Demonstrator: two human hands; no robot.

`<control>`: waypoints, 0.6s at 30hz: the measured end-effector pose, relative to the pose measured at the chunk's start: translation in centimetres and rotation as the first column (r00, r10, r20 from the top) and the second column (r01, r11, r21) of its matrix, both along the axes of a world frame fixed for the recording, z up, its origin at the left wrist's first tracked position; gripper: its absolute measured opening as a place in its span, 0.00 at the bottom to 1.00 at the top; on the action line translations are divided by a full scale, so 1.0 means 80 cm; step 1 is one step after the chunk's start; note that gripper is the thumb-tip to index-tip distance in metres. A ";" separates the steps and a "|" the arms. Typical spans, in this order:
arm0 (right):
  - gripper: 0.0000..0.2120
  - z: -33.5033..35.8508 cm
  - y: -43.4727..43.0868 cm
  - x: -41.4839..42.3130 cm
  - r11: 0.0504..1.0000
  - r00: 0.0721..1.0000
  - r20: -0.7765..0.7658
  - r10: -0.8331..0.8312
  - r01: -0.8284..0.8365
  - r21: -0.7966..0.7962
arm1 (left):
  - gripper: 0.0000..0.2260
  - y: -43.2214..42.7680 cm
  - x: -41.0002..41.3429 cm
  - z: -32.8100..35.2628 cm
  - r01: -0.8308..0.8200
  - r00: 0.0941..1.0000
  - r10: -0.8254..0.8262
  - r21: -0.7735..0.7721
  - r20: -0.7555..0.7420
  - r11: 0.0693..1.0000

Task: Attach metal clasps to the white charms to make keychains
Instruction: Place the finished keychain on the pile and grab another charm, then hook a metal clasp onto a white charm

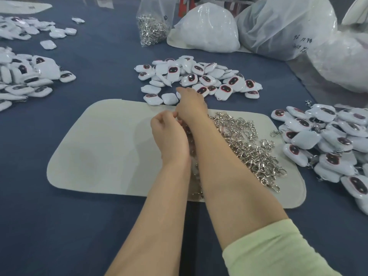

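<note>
My right hand [190, 105] lay over the near edge of the far pile of white charms [199, 76], back upward and fingers hidden beneath it. I could not tell whether it had taken hold of a charm. My left hand [169, 134] sat just beside that wrist with fingers curled. Whether it pinched a clasp could not be made out.

Risks noted:
- My right forearm lay across the loose heap of metal clasps [251, 140] on the white mat [103, 148]. Drawing the arm back could drag clasps off the mat onto the blue table [89, 226].
- The clasps lay tangled together, so lifting one might bring several.
- The far pile was stacked loosely, and pulling one charm from its edge could slide its neighbours.
- The pile at the right [326, 136] showed clasps among its charms and, in my judgement, was finished work. It sat near the mat, so unfinished pieces could be mixed in.

Containers:
- A clear bag [153, 24] stood at the far side of the table, part filled with metal clasps.
- White plastic bags [207, 24] stood to its right, their contents not identifiable.
</note>
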State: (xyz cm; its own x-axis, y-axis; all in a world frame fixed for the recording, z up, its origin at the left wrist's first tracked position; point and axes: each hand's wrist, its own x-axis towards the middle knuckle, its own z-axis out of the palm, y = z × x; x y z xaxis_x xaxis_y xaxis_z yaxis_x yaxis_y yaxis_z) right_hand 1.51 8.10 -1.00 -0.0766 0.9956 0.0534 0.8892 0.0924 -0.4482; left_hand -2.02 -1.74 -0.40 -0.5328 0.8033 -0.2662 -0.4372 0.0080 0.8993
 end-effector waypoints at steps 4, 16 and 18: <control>0.21 0.000 0.001 -0.002 0.994 0.994 0.023 -0.111 0.110 0.022 | 0.04 -0.001 0.003 -0.001 0.007 1.000 -0.007 -0.018 -0.001 1.000; 0.12 0.038 -0.029 0.026 0.979 0.862 -0.503 -0.065 0.153 0.137 | 0.16 -0.007 0.013 0.001 0.133 0.958 -0.128 0.001 -0.257 0.991; 0.09 0.043 -0.043 0.037 0.982 0.808 -0.589 -0.039 0.142 0.128 | 0.17 -0.009 0.018 0.003 0.177 0.940 -0.169 -0.001 -0.296 0.984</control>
State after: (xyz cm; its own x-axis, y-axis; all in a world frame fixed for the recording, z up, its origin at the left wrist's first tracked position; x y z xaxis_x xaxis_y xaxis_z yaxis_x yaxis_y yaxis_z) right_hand 4.46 4.66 2.48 0.1096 0.9703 0.2155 0.4745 0.1394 -0.8692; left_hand -0.61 -2.48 -0.17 -0.4365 0.8944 -0.0973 -0.1479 0.0354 0.9884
